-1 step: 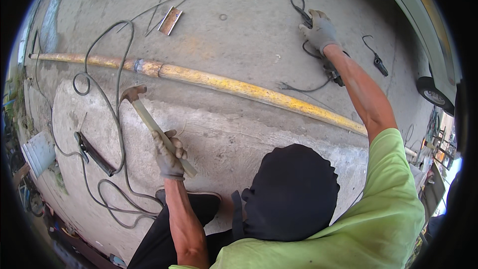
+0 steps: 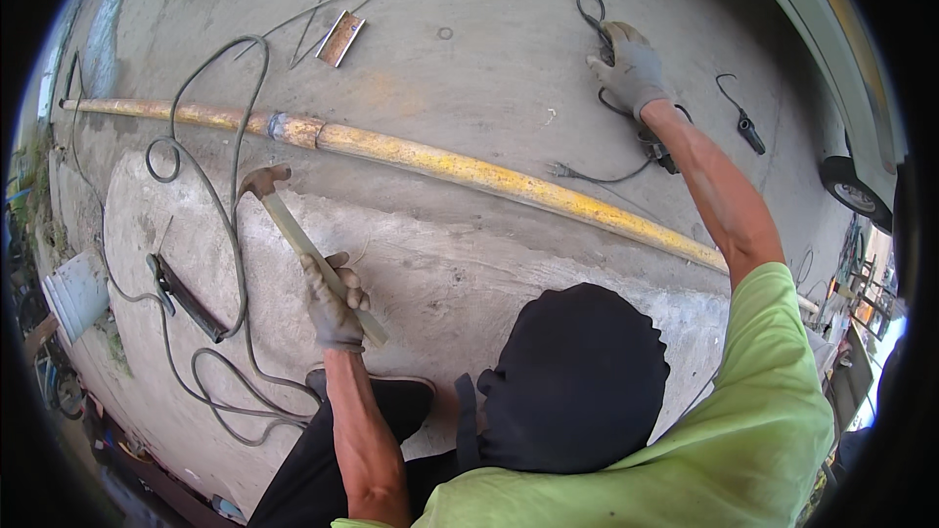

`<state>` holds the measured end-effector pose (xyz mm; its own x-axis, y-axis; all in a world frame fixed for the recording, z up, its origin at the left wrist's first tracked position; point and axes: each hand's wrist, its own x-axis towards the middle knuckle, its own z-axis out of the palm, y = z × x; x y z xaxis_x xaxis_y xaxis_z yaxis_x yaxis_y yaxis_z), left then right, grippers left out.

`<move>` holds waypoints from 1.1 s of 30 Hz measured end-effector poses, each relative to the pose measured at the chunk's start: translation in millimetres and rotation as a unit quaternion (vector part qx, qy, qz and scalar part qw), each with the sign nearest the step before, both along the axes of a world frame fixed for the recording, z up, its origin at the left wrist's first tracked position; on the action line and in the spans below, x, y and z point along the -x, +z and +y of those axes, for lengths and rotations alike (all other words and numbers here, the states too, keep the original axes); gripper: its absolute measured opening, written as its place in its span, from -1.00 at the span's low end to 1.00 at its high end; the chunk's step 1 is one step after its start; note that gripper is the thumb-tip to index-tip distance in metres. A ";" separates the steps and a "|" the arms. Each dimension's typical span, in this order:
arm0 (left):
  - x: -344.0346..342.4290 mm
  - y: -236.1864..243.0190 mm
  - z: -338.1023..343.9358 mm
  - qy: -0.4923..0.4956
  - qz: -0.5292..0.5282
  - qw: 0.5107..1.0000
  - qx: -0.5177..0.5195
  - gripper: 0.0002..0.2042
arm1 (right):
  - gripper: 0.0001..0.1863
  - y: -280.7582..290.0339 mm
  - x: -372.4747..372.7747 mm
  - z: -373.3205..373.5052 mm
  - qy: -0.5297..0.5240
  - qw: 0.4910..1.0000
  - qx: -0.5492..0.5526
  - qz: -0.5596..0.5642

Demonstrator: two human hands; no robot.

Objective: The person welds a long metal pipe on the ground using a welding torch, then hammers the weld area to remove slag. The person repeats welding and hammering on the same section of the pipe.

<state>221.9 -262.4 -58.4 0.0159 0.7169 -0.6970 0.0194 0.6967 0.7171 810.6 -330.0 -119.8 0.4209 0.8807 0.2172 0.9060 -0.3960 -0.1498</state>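
Note:
A claw hammer (image 2: 284,220) with a rusty head and pale handle is gripped in my gloved left hand (image 2: 335,305), its head pointing away from me, above the concrete. At far right my gloved right hand (image 2: 631,66) reaches down to the floor. Its fingers curl round a dark bundle of black cord (image 2: 591,8), partly hidden by the glove. Partly covered by my right forearm is a dark tool (image 2: 661,151), with a plug (image 2: 562,170) on a cord beside it. Between my hands and beyond runs a long, worn yellow pipe (image 2: 430,158) with a welded joint.
On the left, a welding electrode holder (image 2: 191,305) lies with its looping cable (image 2: 235,225), near a white bucket (image 2: 78,295). Past the pipe are a short metal channel (image 2: 341,38) and thin rods (image 2: 318,5). A black-handled hooked piece (image 2: 749,131) lies near a vehicle wheel (image 2: 855,188).

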 end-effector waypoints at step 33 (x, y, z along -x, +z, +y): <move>-12.4 11.3 2.3 -0.035 0.012 0.999 -0.020 -0.25 | -0.27 -22.7 218.6 -92.7 0.094 0.970 0.103 0.199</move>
